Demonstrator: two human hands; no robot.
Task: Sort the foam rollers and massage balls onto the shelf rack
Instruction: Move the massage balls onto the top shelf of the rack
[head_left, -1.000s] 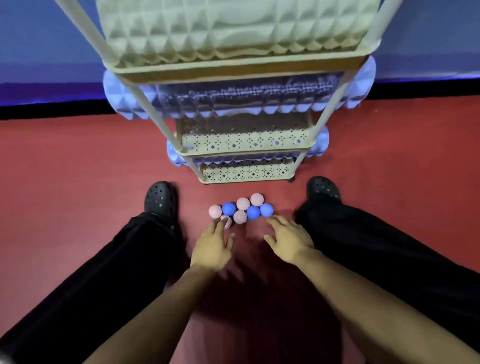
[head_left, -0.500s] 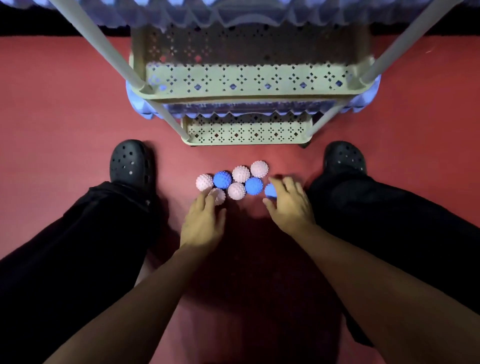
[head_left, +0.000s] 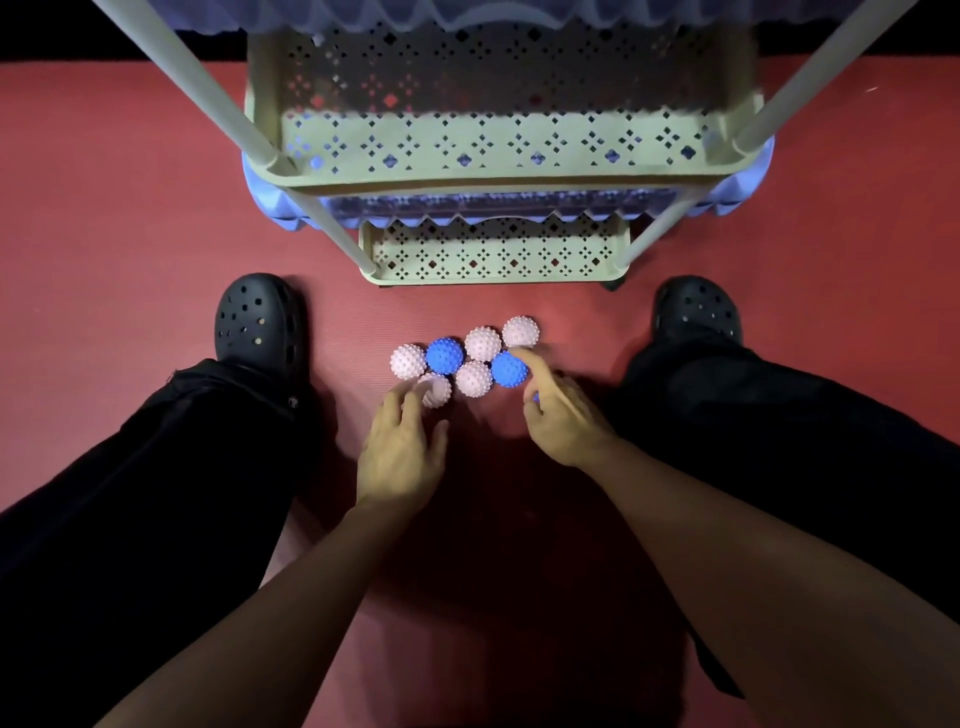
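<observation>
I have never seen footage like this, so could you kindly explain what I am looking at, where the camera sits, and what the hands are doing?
The camera sits on a person's head, looking down at their own arms, legs and black clogs. No robot is involved. On the red floor mat lies a cluster of spiky massage balls, pink and blue. Ahead stands a beige shelf rack with a lilac foam roller on a lower tier. The left hand touches a pink ball; the right hand points a finger at a blue ball, and something blue peeks from under it. Neither hand clearly grips anything yet.

Both hands reach spiky balls below the rack.
</observation>
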